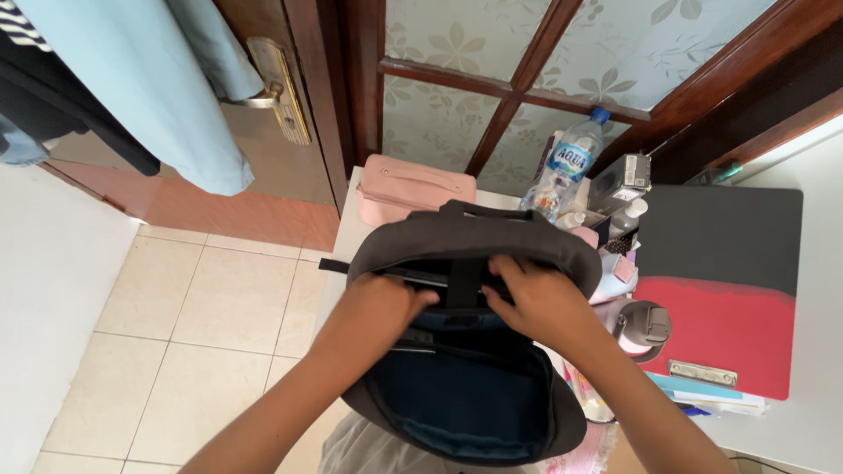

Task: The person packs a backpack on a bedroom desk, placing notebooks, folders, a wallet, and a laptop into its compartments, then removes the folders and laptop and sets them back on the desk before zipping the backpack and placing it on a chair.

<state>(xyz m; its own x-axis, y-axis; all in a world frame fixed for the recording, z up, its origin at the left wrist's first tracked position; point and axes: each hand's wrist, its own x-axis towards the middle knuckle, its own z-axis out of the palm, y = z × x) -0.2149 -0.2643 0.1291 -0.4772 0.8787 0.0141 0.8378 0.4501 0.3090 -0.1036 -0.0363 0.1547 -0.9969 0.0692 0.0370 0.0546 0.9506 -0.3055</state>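
Observation:
A dark grey backpack [457, 237] stands unzipped on the white table edge, its blue-lined main compartment [465, 395] facing me. My left hand [379, 303] reaches into the top of the opening, fingers curled on a thin dark flat thing in the inner sleeve. My right hand [540, 303] grips the same sleeve edge beside a black strap [463, 283]. What exactly the fingers hold is partly hidden by the bag's flap.
A pink pouch [413, 186] lies behind the bag. To the right stand a plastic water bottle [566, 167], small bottles, a pink tumbler lid [644, 326], and a red-and-black clipboard [720, 290]. Wooden door and glass panel behind; tiled floor to the left.

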